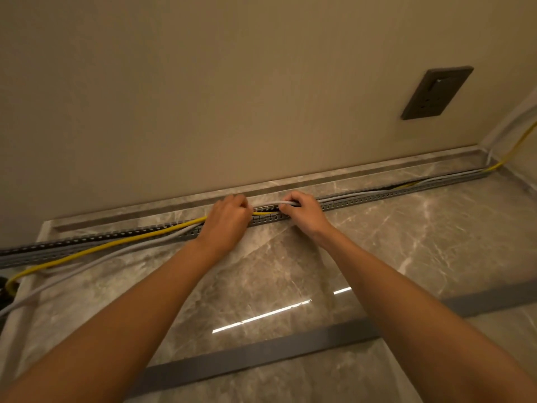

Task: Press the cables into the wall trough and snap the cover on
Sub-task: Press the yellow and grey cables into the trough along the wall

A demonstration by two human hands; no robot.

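A grey slotted trough (377, 196) runs along the foot of the wall, on the marble floor. A yellow cable (116, 243) and grey cables (96, 264) lie half out of it on the left and sit inside it on the right. My left hand (226, 221) and my right hand (305, 212) are both over the trough's middle. Each hand's fingers are closed on the cables. A short stretch of grey cable (271, 203) arches between them. The long grey cover strip (261, 354) lies flat on the floor, near me, under my forearms.
A dark wall socket (436, 93) sits on the beige wall at upper right. The cables go on around the room corner (491, 161) at far right. A marble skirting ledge (348, 173) backs the trough. Dark objects sit at the far left edge (4, 286).
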